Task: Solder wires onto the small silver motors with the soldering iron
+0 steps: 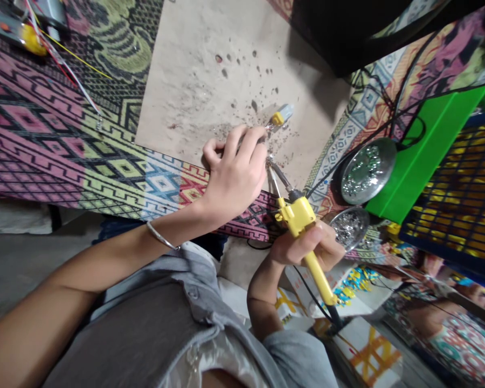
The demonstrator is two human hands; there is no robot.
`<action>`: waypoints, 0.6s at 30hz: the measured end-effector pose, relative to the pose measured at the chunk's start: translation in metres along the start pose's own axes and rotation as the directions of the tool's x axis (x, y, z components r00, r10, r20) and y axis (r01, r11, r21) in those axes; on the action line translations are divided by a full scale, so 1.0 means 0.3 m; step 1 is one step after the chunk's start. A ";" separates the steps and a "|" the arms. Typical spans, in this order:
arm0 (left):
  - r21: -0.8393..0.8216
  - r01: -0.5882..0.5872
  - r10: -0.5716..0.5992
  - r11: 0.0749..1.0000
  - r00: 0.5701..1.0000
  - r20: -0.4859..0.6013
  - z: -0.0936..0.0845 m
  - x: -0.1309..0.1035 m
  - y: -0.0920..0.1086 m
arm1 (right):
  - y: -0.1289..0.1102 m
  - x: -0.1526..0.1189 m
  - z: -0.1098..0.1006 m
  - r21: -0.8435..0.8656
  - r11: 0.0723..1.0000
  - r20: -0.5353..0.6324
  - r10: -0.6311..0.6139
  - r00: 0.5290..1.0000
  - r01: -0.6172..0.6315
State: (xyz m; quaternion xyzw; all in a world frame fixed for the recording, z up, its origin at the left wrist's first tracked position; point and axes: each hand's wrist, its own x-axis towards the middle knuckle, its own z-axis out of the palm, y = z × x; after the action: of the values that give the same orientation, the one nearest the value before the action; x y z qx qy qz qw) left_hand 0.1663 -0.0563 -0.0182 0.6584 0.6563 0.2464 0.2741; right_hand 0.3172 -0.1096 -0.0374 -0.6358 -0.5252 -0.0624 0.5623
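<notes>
Grips yellow iron (303, 214) in right fingers (312, 235), aiming tip at board (189, 59); curls left fingers (248, 144), with grasp unclear, beside yellow-grey piece (282, 117) lying there. Appears mid-work, with finish unseen.

Slanting yellow soldering tool (301, 215), two slender metal prongs over stained board (186, 81).

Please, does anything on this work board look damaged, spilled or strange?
Yes. The pale board has dark pits and stains, perhaps burns, and loose dark bits lie scattered near the tip of the yellow soldering iron. They stand out against its plainer areas.
</notes>
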 end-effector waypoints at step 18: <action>-0.007 0.019 -0.019 1.000 1.000 0.008 0.002 0.002 -0.002 | 0.006 -0.029 -0.046 -0.176 0.984 0.154 0.040 0.987 -0.013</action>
State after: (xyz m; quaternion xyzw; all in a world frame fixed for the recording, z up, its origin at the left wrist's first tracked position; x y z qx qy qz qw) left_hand 0.1663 -0.0557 -0.0191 0.6519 0.6607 0.2436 0.2813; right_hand 0.3219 -0.1252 -0.0394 -0.6923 -0.5518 -0.0503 0.4623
